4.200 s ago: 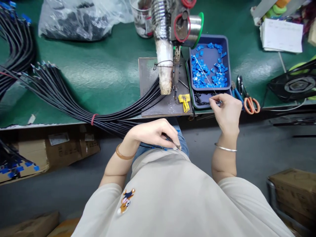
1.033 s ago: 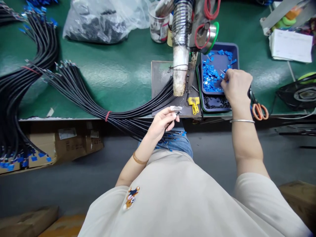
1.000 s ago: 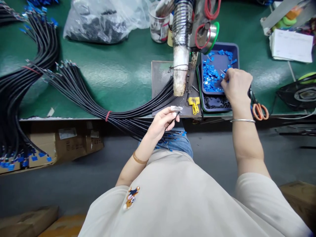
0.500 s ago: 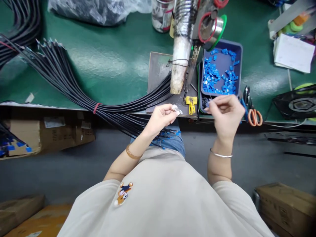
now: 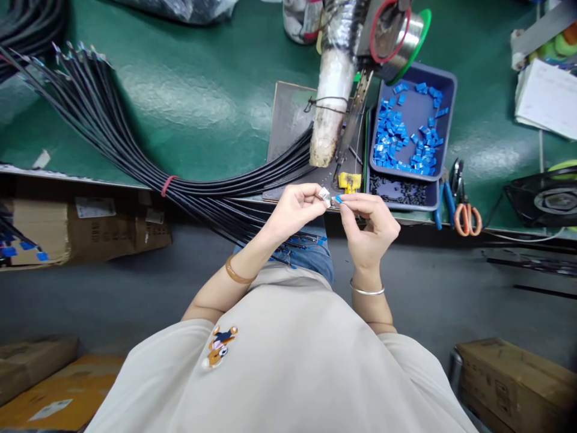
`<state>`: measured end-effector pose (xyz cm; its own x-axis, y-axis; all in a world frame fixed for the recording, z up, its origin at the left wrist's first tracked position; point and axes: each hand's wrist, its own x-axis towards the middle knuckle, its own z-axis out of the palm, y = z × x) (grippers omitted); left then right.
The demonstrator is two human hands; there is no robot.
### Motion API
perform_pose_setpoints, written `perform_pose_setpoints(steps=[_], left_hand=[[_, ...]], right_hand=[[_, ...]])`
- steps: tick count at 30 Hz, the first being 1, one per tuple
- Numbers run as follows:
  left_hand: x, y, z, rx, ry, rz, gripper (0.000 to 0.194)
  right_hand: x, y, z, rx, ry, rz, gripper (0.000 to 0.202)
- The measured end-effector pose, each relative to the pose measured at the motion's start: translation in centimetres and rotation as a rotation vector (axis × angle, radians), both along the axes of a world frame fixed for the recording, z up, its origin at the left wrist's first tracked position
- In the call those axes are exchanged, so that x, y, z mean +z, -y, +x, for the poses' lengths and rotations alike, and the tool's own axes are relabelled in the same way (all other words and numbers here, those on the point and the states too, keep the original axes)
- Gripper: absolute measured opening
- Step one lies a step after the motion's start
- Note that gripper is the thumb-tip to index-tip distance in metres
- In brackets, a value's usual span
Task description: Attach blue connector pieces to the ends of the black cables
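Observation:
My left hand (image 5: 298,210) pinches a small white piece (image 5: 325,196) at the table's front edge. Close on its right, my right hand (image 5: 370,227) grips a small blue piece (image 5: 338,199) between thumb and fingers, and the two pieces nearly meet. Behind them a yellow clamp (image 5: 350,181) rests on a grey board (image 5: 288,126). A bundle of black cables (image 5: 202,188), tied with a red band (image 5: 168,185), runs across the table edge; some blue-tipped ends hang over my lap. More blue pieces lie in a grey-blue tray (image 5: 446,126) behind my right hand.
Above the board hangs a wrapped nozzle (image 5: 327,129) beside a solder reel (image 5: 408,45). Under the blue pieces' tray, another tray (image 5: 433,195) holds small black parts. Orange-handled scissors (image 5: 467,219) and blue-handled pliers (image 5: 448,198) lie to the right, near a black fan (image 5: 543,195).
My right hand has moved left from the trays to beside my left hand, with a blue piece now visible in it. The view has shifted slightly.

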<state>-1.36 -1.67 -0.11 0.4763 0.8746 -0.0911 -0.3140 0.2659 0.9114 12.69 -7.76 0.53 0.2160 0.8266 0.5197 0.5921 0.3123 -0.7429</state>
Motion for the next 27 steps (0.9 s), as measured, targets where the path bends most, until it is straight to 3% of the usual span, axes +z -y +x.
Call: perform_pose_setpoints(steps=[7,12,18,27], left_hand=[[-0.7,0.1,0.0,-0.051,-0.036,-0.037,0.017],[-0.4,0.2,0.0,-0.012,-0.027,-0.031,0.016],[-0.3,0.0,0.1,0.012,0.005,-0.001,0.012],[-0.4,-0.5,-0.1,0.004,-0.038,-0.005,0.013]], right_hand=[[0.2,0.0,-0.1,0.016,-0.183,-0.084,0.006],[-0.3,-0.2,0.3,-0.072,-0.011,0.048,0.007],[-0.8,-0.2,0.3,0.035,0.130,0.198,0.021],[-1.3,-0.5,0.4,0.018,-0.130,0.003,0.003]])
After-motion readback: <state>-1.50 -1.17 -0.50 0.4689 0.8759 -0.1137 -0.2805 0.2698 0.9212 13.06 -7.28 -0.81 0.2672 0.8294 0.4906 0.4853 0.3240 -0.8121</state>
